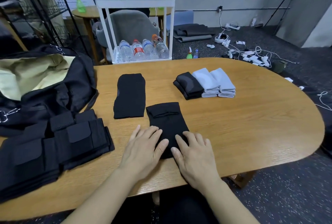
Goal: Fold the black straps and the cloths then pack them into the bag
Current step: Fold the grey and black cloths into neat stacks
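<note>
A black cloth lies on the wooden table in front of me, its far end folded over. My left hand and my right hand both press flat on its near end, fingers straight. A second black cloth lies flat further back to the left. Folded cloths sit at the back right: a black stack and two light grey stacks. Folded black straps are piled at the left. The open black bag with pale lining stands at the far left.
A white trolley holding several water bottles stands behind the table with a grey chair. Black wire racks are at the back left. Cables and white devices litter the floor to the right. The table's curved edge ends at the right.
</note>
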A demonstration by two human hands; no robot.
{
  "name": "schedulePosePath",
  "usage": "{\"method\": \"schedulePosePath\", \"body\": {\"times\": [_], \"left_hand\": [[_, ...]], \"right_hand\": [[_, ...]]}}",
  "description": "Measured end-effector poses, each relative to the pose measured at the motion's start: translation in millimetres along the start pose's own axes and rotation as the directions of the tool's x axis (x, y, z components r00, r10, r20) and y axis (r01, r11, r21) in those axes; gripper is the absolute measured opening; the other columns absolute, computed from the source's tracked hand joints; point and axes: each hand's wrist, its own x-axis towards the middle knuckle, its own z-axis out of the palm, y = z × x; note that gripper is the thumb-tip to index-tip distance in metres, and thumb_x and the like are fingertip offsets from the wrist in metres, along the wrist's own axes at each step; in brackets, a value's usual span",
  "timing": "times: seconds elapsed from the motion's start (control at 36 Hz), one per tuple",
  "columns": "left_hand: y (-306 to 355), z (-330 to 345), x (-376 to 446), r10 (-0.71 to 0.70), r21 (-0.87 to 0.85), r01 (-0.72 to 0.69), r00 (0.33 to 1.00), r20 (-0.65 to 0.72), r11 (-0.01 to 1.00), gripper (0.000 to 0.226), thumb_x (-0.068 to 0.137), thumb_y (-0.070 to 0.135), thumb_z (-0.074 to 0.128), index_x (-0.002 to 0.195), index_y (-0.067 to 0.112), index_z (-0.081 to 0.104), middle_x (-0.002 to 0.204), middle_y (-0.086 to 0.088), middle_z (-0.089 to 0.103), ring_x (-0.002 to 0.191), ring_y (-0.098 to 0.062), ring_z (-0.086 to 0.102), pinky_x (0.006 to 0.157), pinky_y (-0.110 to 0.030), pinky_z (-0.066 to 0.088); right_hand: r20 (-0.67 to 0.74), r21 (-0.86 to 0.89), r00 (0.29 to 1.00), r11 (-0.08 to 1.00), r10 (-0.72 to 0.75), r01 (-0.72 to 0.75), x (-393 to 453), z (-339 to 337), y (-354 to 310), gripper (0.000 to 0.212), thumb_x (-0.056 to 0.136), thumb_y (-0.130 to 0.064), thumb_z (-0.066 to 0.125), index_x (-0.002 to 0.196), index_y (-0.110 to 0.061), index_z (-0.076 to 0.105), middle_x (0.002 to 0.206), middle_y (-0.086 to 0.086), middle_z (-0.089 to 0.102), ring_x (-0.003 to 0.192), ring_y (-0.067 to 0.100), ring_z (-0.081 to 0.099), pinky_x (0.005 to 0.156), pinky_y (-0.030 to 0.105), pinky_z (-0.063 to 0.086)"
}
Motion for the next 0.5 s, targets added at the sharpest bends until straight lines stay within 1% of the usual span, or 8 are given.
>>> {"method": "schedulePosePath", "body": {"times": [0.17,0.22,0.25,0.31,0.36,0.39,0.42,0.5], "left_hand": [[-12.5,-8.2,0.7,0.046,0.012,-0.046,0.999,0.004,0.999,0.084,0.091,0.064,-0.004,0.145,0.022,0.046,0.148,0.011,0.044,0.139,-0.005,0.032,0.118,-0.027,-0.015],[-14.3,-10.0,-1.3,0.073,0.022,-0.074,0.997,0.01,0.997,0.083,0.091,0.066,-0.002,0.146,0.024,0.045,0.149,0.013,0.041,0.14,-0.004,0.031,0.118,-0.03,-0.017],[-14.9,-11.3,-2.8,0.091,0.012,-0.091,0.996,-0.005,0.996,0.08,0.092,0.067,0.003,0.144,0.025,0.046,0.149,0.013,0.042,0.14,-0.004,0.032,0.118,-0.033,-0.015],[-15.5,-14.3,-6.7,0.15,-0.03,-0.152,0.987,-0.065,0.988,0.071,0.093,0.071,0.019,0.135,0.028,0.057,0.142,0.013,0.05,0.133,-0.005,0.042,0.12,-0.042,-0.007],[-17.8,-15.9,-12.5,0.229,-0.035,-0.233,0.969,-0.096,0.972,0.058,0.09,0.072,0.037,0.12,0.031,0.066,0.127,0.017,0.058,0.121,-0.001,0.05,0.118,-0.049,0.008],[-19.6,-15.4,-15.5,0.267,-0.024,-0.27,0.96,-0.088,0.962,0.052,0.088,0.071,0.044,0.115,0.033,0.068,0.121,0.019,0.06,0.116,0.0,0.052,0.116,-0.05,0.013],[-21.4,-14.2,-17.9,0.295,-0.02,-0.297,0.953,-0.073,0.955,0.047,0.085,0.069,0.049,0.111,0.034,0.069,0.115,0.021,0.062,0.112,0.002,0.053,0.115,-0.049,0.014],[-24.0,-12.5,-20.8,0.285,-0.044,-0.29,0.954,-0.093,0.956,0.039,0.082,0.063,0.053,0.103,0.035,0.071,0.105,0.023,0.065,0.104,0.003,0.058,0.112,-0.042,0.014]], "right_hand": [[0.029,-0.035,0.999,0.999,0.024,-0.023,0.0,0.8,-12.4,0.051,0.095,-0.047,0.033,0.114,-0.017,0.07,0.111,0.006,0.066,0.091,0.026,0.061,0.069,0.038,0.05],[0.029,-0.018,0.999,1.0,0.013,-0.013,0.1,-0.8,-10.4,0.05,0.095,-0.046,0.034,0.114,-0.018,0.07,0.113,0.005,0.066,0.092,0.025,0.061,0.069,0.038,0.05],[0.02,0.005,1.0,1.0,0.004,-0.004,-0.2,-2.4,-8.2,0.048,0.095,-0.046,0.034,0.115,-0.019,0.069,0.114,0.003,0.066,0.094,0.023,0.061,0.071,0.038,0.049],[-0.013,0.064,1.0,0.998,-0.024,0.025,0.5,-7.6,-1.2,0.045,0.094,-0.044,0.037,0.119,-0.021,0.067,0.117,-0.001,0.065,0.1,0.02,0.06,0.079,0.038,0.044],[-0.052,0.122,0.996,0.989,-0.076,0.082,2.8,-14.3,8.2,0.043,0.09,-0.04,0.042,0.121,-0.021,0.066,0.12,-0.004,0.064,0.107,0.018,0.055,0.086,0.036,0.034],[-0.058,0.141,0.993,0.983,-0.107,0.114,4.0,-17.9,12.5,0.043,0.087,-0.038,0.045,0.122,-0.021,0.065,0.121,-0.005,0.064,0.109,0.017,0.053,0.088,0.035,0.031],[-0.046,0.151,0.99,0.978,-0.136,0.141,5.1,-20.8,16.2,0.045,0.083,-0.036,0.047,0.122,-0.021,0.065,0.123,-0.006,0.063,0.111,0.017,0.052,0.09,0.034,0.029],[0.056,0.154,0.976,0.968,-0.208,0.197,8.4,-24.0,22.4,0.054,0.072,-0.032,0.047,0.122,-0.021,0.065,0.127,-0.006,0.063,0.12,0.017,0.05,0.097,0.035,0.029]]}}
